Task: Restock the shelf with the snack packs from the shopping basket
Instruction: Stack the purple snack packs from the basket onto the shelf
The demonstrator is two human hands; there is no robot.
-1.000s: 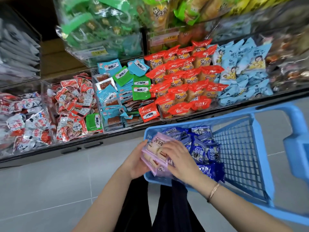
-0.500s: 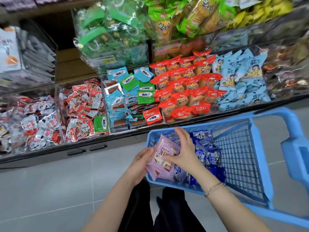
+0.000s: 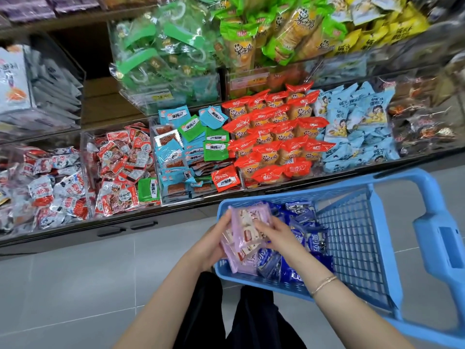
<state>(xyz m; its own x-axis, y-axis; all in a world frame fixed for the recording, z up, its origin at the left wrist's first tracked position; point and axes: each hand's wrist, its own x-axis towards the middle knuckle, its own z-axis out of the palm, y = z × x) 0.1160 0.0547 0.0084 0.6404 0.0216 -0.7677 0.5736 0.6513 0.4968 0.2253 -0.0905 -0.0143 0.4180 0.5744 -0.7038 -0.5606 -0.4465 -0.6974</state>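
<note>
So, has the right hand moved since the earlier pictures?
Yes. The right hand has drawn back from the far rim of the blue plastic basket, toward the person.

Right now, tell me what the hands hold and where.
Both hold the stack of pink snack packs above the basket: left hand grips its left edge, right hand its right side.

Both hands (image 3: 214, 241) grip pink snack packs (image 3: 247, 229) over basket (image 3: 385, 248).
</note>
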